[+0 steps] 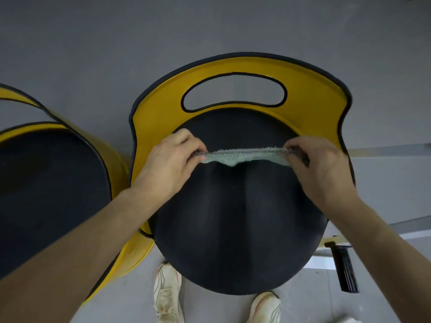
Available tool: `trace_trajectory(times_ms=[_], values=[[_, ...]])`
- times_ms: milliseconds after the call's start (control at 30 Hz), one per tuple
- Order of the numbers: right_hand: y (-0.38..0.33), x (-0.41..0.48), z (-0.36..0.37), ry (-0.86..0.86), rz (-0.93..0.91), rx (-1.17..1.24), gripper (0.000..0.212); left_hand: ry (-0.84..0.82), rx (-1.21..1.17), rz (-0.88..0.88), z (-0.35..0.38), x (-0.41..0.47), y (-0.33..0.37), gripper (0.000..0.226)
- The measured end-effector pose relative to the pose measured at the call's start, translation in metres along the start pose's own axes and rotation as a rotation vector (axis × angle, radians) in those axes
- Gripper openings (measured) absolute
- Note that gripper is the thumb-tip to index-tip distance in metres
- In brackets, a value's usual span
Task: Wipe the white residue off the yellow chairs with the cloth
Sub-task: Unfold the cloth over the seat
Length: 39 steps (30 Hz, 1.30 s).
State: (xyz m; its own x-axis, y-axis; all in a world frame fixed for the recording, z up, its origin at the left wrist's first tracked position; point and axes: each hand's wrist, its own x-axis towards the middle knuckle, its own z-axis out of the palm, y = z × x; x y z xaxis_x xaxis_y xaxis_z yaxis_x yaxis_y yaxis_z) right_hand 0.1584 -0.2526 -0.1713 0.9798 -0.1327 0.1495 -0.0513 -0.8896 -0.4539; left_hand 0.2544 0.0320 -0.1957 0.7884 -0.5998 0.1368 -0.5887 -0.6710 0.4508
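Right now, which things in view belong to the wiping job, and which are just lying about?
For the job:
- cloth, pinched at its ends by the left hand and right hand
- middle chair, under the cloth
- left chair

Not for the job:
- black cylinder on the floor, right of the middle chair
- shoes, on the person's feet

No legible text, label, brand, number or sign anywhere in view.
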Motion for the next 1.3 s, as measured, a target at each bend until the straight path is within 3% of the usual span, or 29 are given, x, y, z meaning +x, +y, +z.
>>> trace_trajectory(times_ms=[133,267,400,733,833,933,1033,1100,1167,1233,1300], values=[[0.018,-0.051,0.037,-0.161,-0.049,-0.110,0.009,-0.149,0.115,0.038,0.033,-0.031,-0.007,0.020],[0.043,-0.118,0.083,-0.502,0.059,-0.101,0.005,-0.454,0.235,-0.009,0.076,-0.086,-0.021,0.024],[0.052,-0.139,0.101,-0.721,0.143,-0.041,0.016,-0.503,0.224,-0.035,0.092,-0.113,-0.030,0.026],[0.068,-0.037,0.123,-0.529,0.403,-0.060,0.018,-0.269,0.167,-0.324,0.106,-0.026,-0.035,0.030],[0.070,-0.038,0.129,-0.518,0.427,-0.062,0.035,-0.327,0.144,-0.333,0.123,-0.014,-0.033,0.046],[0.071,-0.039,0.132,-0.525,0.398,-0.047,0.042,-0.483,0.097,-0.192,0.135,-0.005,-0.028,0.061],[0.072,-0.037,0.132,-0.532,0.347,-0.033,0.034,-0.494,0.149,-0.121,0.135,0.006,-0.027,0.030],[0.070,-0.035,0.130,-0.552,0.349,-0.003,0.026,-0.530,0.073,-0.165,0.129,0.011,-0.026,0.013],[0.063,-0.031,0.122,-0.584,0.445,0.101,0.016,-0.567,-0.118,-0.295,0.120,0.014,-0.022,0.013],[0.058,-0.027,0.110,-0.575,0.534,0.295,0.023,-0.558,-0.303,-0.427,0.106,0.014,-0.019,0.012],[0.054,-0.025,0.095,-0.552,0.541,0.399,0.024,-0.529,-0.288,-0.415,0.090,0.012,-0.018,0.012]])
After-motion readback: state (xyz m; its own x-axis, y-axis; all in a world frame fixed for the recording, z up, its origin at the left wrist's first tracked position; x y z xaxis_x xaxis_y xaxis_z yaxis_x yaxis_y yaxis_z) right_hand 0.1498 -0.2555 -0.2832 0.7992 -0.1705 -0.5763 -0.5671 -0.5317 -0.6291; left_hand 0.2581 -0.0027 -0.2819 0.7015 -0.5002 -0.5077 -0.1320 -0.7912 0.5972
